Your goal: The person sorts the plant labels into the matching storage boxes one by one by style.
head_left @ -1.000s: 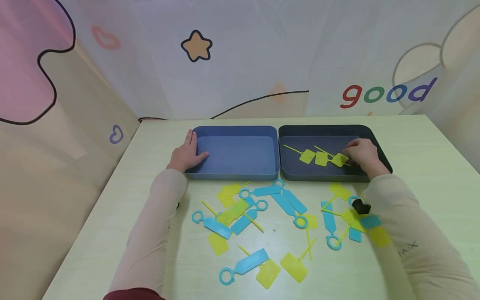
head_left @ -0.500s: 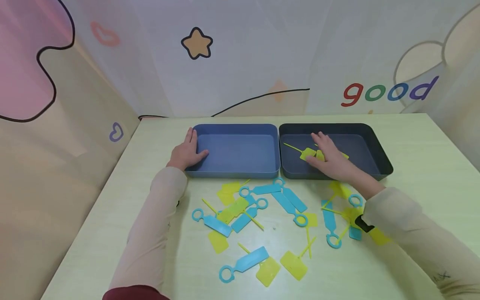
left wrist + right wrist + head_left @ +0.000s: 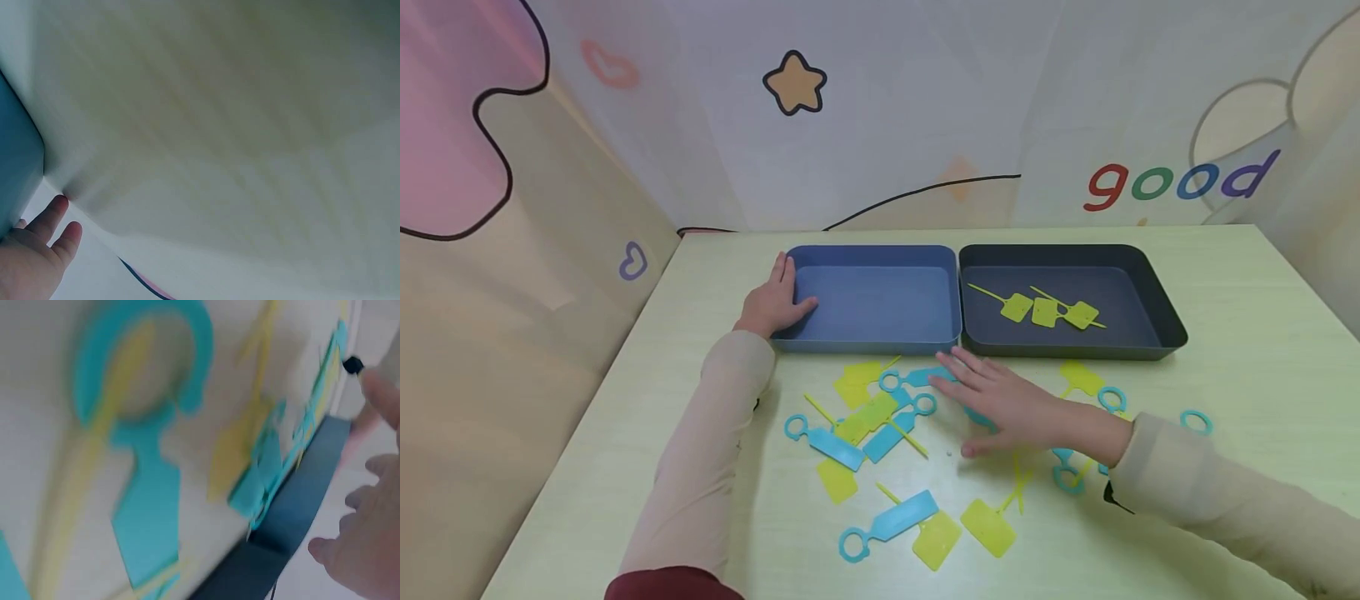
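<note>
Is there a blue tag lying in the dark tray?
No, the head view shows only yellow tags lying inside the dark tray.

The tags [image 3: 906, 516] are yellow or turquoise, the trays [image 3: 872, 304] blue and charcoal.

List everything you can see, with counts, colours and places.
Blue rectangular plastic-looking tray: one, blue, back left.
Dark rectangular plastic-looking tray: one, charcoal, right of it.
Yellow plastic-looking stemmed tags: at least nine, yellow, three in dark tray, others on table.
Blue plastic-looking ring-ended tags: at least seven, light blue, on table.
Pale flat table: one, cream, beneath.
Pale printed backdrop: one, multicoloured, behind table.
Maroon fabric: one piece, maroon, bottom left.
Beige fabric sleeves: two, beige, on both arms.
Left hand: one, bare, at blue tray's left wall.
Right hand: one, bare, over some tags.
</note>
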Available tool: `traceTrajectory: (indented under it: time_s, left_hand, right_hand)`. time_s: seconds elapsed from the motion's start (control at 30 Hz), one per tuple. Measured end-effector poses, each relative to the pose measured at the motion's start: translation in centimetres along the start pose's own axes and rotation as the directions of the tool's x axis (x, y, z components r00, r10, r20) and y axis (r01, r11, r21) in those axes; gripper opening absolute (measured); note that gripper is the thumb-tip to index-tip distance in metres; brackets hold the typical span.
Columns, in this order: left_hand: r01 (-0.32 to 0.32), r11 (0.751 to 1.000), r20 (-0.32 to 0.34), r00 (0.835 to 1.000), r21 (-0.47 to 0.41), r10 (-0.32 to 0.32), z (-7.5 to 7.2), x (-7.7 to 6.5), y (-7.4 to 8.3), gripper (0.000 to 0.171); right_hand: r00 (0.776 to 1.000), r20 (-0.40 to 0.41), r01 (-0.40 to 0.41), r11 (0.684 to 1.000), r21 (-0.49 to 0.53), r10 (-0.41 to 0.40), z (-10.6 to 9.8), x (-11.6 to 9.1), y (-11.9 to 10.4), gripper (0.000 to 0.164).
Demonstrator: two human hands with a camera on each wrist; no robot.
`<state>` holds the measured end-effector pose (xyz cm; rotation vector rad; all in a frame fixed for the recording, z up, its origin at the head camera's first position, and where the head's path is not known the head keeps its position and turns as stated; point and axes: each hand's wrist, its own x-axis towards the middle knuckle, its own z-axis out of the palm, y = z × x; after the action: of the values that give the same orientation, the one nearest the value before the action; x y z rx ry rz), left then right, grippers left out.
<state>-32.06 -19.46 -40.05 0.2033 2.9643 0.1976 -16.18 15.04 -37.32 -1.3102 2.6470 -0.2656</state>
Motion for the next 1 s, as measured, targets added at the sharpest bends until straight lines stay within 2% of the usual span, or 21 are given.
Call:
traceTrajectory:
  time_s: [0.17, 0.3, 0.5, 0.67, 0.83, 1.0]
  left_hand:
    - [-0.004, 1.0, 0.002, 1.0, -0.007, 0.004, 0.0, 0.2, -0.1, 0.085]
    - [-0.007, 1.0, -0.002, 1.0, -0.003, 0.007, 0.1, 0.4, -0.2, 0.086]
    - [-0.004, 1.0, 0.002, 1.0, 0.001, 0.004, 0.0, 0.3, -0.1, 0.086]
    - [-0.001, 1.0, -0.001, 1.0, -0.003, 0.001, 0.1, 0.3, -0.1, 0.086]
    - [0.001, 1.0, 0.001, 1.0, -0.002, -0.001, 0.1, 0.1, -0.1, 0.086]
    - [0.004, 1.0, 0.005, 1.0, -0.002, -0.004, 0.1, 0.0, 0.0, 0.085]
  right_hand:
    - [0.984, 0.171, 0.031, 0.996, 0.078, -0.044, 1.0, -0.8, -1.1, 0.11]
    - [0.967, 0.244, 0.057, 0.995, 0.082, -0.075, 1.6, -1.4, -1.8, 0.113]
    - [0.961, 0.256, 0.081, 0.991, 0.104, -0.106, 2.0, -2.4, -2.2, 0.098]
    - [0.966, 0.247, 0.047, 0.991, 0.124, -0.077, 2.1, -3.0, -2.5, 0.077]
    - [0.963, 0.265, 0.003, 0.988, 0.154, -0.044, 2.3, -3.2, -2.8, 0.067]
    - [0.971, 0.231, 0.036, 0.99, 0.138, -0.067, 2.6, -3.3, -3.0, 0.056]
